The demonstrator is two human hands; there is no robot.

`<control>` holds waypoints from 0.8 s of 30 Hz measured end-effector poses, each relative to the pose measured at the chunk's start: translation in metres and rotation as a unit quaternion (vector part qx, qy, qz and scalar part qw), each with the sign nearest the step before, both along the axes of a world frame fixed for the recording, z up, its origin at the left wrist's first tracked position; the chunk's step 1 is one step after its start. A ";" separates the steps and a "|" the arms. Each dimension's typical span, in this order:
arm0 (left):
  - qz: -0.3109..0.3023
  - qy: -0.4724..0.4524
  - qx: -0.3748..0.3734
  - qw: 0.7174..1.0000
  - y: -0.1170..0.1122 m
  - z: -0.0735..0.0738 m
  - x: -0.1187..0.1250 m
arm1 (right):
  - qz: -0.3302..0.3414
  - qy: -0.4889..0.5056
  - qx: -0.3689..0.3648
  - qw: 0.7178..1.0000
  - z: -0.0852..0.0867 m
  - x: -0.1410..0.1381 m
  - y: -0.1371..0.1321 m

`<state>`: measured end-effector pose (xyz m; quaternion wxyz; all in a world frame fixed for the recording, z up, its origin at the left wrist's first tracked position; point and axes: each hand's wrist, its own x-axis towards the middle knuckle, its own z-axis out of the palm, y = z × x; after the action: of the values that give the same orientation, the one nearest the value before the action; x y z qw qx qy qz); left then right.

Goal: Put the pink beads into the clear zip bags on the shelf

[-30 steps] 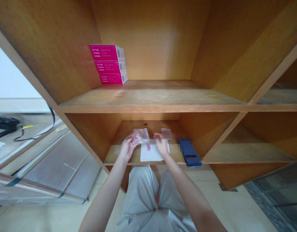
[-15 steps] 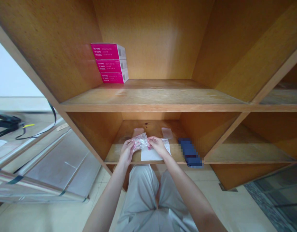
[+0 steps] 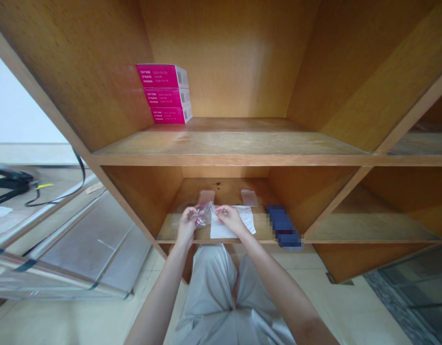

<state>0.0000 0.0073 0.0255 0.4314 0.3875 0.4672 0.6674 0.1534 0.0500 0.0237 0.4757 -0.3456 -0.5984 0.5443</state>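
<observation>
Clear plastic bag (image 3: 205, 214), crumpled and holding a little pink matter, sits just above the lower shelf, pinched between the thumb and fingers of the person's left hand (image 3: 187, 226). The right hand (image 3: 230, 218) is curled, its fingertips (image 3: 217, 209) at the bag's right edge; whether they grip the bag cannot be told. Both hands hang over a white paper sheet (image 3: 230, 229) lying on the wooden shelf (image 3: 177, 229), and the right hand is directly above it. Behind the hands, two small flat bags lie well apart on the same shelf: a pinkish one (image 3: 207, 197) and a clear one (image 3: 249, 197). A dark blue object (image 3: 283, 227), too blurred to identify, lies to the right of the paper, near the shelf's front edge. Farther up, three magenta cartons (image 3: 165, 93) with printed labels stand stacked against the left wall of the upper shelf (image 3: 228, 143).
</observation>
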 end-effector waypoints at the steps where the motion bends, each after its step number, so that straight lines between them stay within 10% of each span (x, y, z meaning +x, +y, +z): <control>1: -0.014 0.019 -0.003 1.000 -0.001 0.002 0.000 | -0.004 -0.005 0.010 1.000 0.001 -0.001 -0.001; 24: 0.003 0.175 0.032 0.984 0.002 0.021 0.009 | 0.016 -0.072 0.119 0.990 0.020 -0.005 -0.013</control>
<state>0.0094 0.0091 0.0469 0.3285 0.5104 0.5154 0.6049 0.1487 0.0369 0.0435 0.4603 -0.3154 -0.6969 0.4505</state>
